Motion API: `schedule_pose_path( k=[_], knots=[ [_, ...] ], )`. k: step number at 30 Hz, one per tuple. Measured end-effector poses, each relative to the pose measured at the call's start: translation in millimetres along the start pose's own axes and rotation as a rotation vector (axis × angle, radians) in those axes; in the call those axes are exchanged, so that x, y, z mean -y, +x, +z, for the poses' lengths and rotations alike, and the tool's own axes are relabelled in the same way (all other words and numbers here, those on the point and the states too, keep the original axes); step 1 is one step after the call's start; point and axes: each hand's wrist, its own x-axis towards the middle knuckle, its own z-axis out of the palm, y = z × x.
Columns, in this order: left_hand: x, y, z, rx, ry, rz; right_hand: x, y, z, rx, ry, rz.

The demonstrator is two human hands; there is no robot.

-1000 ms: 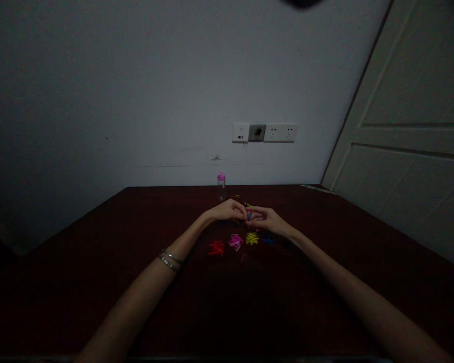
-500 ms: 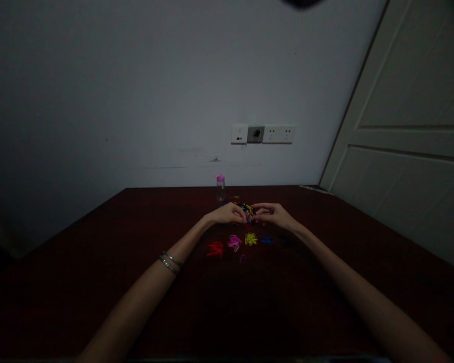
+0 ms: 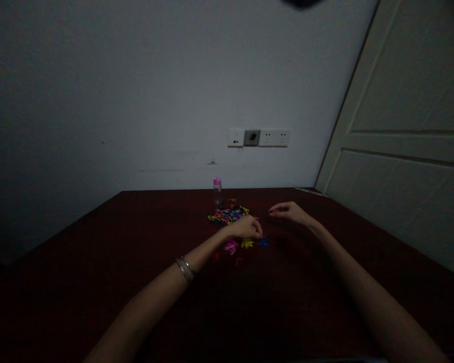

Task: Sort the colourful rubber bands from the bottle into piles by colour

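My left hand [image 3: 247, 228] has its fingers pinched together just above and beside a small pile of blue plastic clips [image 3: 264, 242]. What it holds, if anything, is hidden. To the right, my right hand [image 3: 288, 212] is over the table with its fingertips together; a tiny dark spot shows at the tips, too small to name. Behind my left hand lies a heap of mixed-colour clips [image 3: 227, 216], shaped like little safety pins. Yellow clips [image 3: 246, 243] and pink clips [image 3: 231, 246] form separate piles in front, with red clips [image 3: 216, 256] dimly visible at the left.
A clear bottle with a pink cap [image 3: 217, 190] stands behind the heap. One loose pink clip [image 3: 238, 262] lies nearer me. The dark red table [image 3: 166, 212] meets a wall with sockets [image 3: 267, 137]; a pale panelled door [image 3: 401, 151] is at the right.
My left hand has moved from the mixed heap toward me and right, to the blue pile. My right hand has drawn away rightward from the heap, which is now more exposed.
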Motion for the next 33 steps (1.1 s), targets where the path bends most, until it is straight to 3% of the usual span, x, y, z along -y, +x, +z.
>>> schedule_pose_path(
  k=[7,12,17,20,28,30,33],
  knots=[
    [-5,9,3.7,0.058,0.1,-0.017,-12,-12,-17,0.202,-0.053,0.14],
    [0,11,-4.2,0.003,0.071,0.012,-11,-20,-22,0.414,-0.103,0.248],
    [23,11,-17.8,-0.094,0.048,0.031,-12,-20,-20,0.518,-0.122,0.24],
    [43,7,-31.1,-0.227,0.003,0.015,-13,-19,-20,0.504,-0.098,0.228],
    [101,-23,-67.0,-0.9,-0.344,-0.205,-13,-10,-14,0.247,-0.046,0.12],
    [114,-30,-70.7,-0.973,-0.389,-0.23,-16,-4,-6,0.204,-0.059,0.09],
    [128,-35,-72.3,-0.983,-0.406,-0.242,-23,9,10,0.174,-0.063,0.06]
  ],
)
